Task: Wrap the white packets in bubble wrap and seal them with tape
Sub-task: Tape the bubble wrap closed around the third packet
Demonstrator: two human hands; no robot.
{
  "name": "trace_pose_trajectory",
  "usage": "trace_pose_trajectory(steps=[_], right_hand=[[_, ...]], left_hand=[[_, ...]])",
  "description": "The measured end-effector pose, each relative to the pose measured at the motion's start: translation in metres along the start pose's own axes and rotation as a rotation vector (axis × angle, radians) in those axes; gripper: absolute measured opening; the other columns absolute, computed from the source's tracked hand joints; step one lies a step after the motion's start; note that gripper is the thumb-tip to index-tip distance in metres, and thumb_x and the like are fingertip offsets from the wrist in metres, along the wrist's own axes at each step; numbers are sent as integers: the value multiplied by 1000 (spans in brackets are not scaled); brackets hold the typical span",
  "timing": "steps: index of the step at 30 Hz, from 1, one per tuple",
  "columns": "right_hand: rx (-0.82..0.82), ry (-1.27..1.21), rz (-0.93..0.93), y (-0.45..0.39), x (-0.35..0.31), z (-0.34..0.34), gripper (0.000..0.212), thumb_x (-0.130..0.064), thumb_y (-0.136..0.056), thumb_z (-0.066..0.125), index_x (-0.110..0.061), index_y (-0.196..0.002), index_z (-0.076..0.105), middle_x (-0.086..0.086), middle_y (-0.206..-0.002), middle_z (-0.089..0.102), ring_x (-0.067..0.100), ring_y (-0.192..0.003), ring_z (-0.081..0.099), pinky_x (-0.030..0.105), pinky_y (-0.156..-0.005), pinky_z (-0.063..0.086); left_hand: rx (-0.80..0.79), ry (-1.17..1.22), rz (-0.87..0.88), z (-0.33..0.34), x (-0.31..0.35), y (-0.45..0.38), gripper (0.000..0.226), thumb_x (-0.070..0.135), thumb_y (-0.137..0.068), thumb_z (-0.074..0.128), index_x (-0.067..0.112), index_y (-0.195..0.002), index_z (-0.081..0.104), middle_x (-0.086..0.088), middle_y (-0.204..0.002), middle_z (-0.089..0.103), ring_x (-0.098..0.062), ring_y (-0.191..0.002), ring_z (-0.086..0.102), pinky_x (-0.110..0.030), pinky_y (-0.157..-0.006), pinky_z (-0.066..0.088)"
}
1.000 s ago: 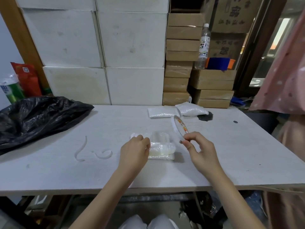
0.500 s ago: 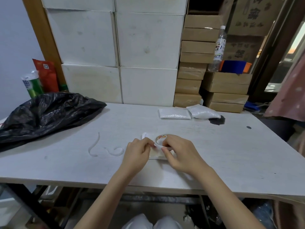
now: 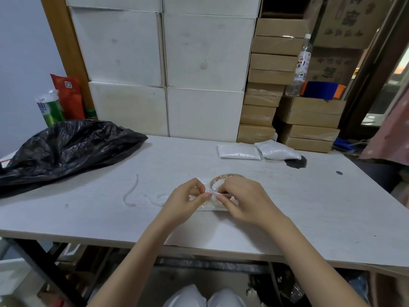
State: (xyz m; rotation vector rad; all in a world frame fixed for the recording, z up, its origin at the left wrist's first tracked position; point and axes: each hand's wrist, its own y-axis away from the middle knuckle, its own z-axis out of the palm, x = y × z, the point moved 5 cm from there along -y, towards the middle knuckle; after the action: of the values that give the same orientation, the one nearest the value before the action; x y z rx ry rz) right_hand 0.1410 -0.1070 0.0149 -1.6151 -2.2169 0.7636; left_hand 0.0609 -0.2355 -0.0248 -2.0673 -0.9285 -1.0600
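A packet wrapped in bubble wrap (image 3: 211, 203) lies on the white table (image 3: 309, 213), mostly hidden under both hands. My right hand (image 3: 241, 200) holds a roll of clear tape (image 3: 221, 179) down on the bundle, its fingers curled over the ring. My left hand (image 3: 184, 199) pinches the tape end at the bundle's left side, thumb and forefinger meeting beside the roll. Two more white packets (image 3: 238, 151) (image 3: 277, 151) lie side by side at the table's far edge.
A crumpled black plastic bag (image 3: 66, 149) covers the table's left end. A curled white strip (image 3: 132, 193) lies left of my hands. White and brown boxes (image 3: 205, 69) are stacked behind the table, with a water bottle (image 3: 299, 67) on them.
My right hand brought the tape roll down from above the table onto the bundle. Both hands have closed together over it, and the view has shifted slightly left.
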Motion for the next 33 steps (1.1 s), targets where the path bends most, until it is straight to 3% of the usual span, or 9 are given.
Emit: trace_pose_trajectory(steps=[2,6,10,13,18,24,28,30,33], right_hand=[[-39,116,-52,-5,-1,-3,24,-32,-84,48,-17,-68,57,-9,-63,58,13,-60,54,19,-50,29],[-223,339,-139,-25,-6,-5,24,-32,-84,52,-17,-69,64,-4,-66,62,21,-60,61,22,-44,22],[-420,392,-33,-45,0,-15,38,-50,-92,45,-20,-98,67,-2,-94,69,24,-92,63,28,-62,29],[-407,360,43,-52,2,-19,37,-54,-91,41,-29,-99,67,-7,-93,73,17,-93,63,26,-53,23],[-640,252,256,-48,8,0,24,-44,-87,52,-27,-87,70,-7,-82,66,19,-91,61,27,-65,33],[-958,317,357,-55,5,17,33,-47,-88,50,-22,-94,70,-8,-62,57,18,-78,57,29,-70,38],[-1117,263,446,-55,7,22,35,-52,-87,50,-21,-75,62,-4,-69,65,16,-65,54,25,-64,39],[-1158,138,520,-52,10,21,38,-53,-88,49,-19,-77,63,0,-70,66,16,-56,49,23,-59,40],[-1138,66,535,-49,17,20,39,-57,-86,49,-24,-85,68,-3,-64,64,15,-55,45,24,-57,38]], left_hand=[[-45,11,-12,-1,4,0,20,25,-88,61,20,-73,48,7,-62,61,1,-43,42,-22,-53,31],[-109,21,-76,-3,6,-1,18,24,-88,58,16,-74,48,5,-59,51,-7,-48,35,-25,-53,28],[-171,143,-154,-5,8,-3,18,20,-87,54,16,-72,46,2,-73,68,-15,-75,54,-31,-67,30],[-178,190,-185,-6,8,-5,20,13,-88,49,16,-69,43,13,-67,68,-10,-101,65,-33,-74,33],[-173,167,-230,-7,15,-4,22,10,-88,50,14,-67,44,11,-61,63,7,-70,61,-24,-72,36],[-226,116,-210,-6,9,-10,19,20,-89,54,11,-72,52,0,-94,74,-21,-89,62,-32,-75,38],[-194,62,-196,-13,0,-10,17,18,-88,58,8,-74,54,7,-89,75,-14,-75,58,-36,-77,45],[-153,6,-192,-19,-7,-11,16,16,-87,57,8,-73,56,2,-94,74,-13,-80,64,-36,-86,50],[-127,-64,-159,-22,-11,-9,20,20,-86,62,16,-67,59,3,-98,72,-9,-92,64,-26,-81,49]])
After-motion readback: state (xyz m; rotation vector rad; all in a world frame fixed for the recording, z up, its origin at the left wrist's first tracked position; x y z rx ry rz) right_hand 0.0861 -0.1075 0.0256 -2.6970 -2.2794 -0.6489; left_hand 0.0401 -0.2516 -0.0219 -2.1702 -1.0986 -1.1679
